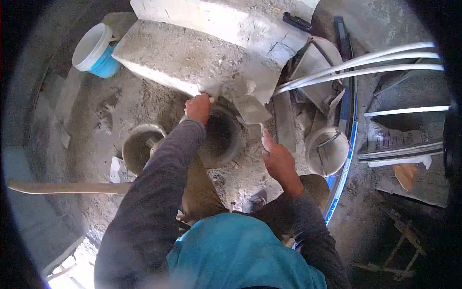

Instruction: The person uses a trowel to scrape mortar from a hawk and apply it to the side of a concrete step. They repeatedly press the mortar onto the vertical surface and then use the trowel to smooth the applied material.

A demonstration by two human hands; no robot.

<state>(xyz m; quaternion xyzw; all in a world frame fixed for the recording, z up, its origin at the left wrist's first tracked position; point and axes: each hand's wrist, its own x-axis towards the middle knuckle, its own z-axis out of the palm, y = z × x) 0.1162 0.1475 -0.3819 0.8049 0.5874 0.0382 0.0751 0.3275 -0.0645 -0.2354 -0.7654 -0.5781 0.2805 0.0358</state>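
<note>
Left hand curled at the bucket, right hand gripping a grey, flat-bladed, dust-coated trowel.

Right fingers wrap the trowel's handle, index finger stretched along it; blade lies between the round, grey-walled, dark-inside bucket and a narrow grey plank, near the lower edge of a rough grey concrete step. Left hand is closed in a fist over that bucket's far-left rim; a small pale bit shows at its fingers, can't tell what it holds. Round, pale-rimmed grey pail sits left, partly behind the left forearm; round off-white pail with bent dark rods inside stands right of the right hand. White-and-blue plastic tub tilts at upper left, white thin pipes cross at upper right.
</note>
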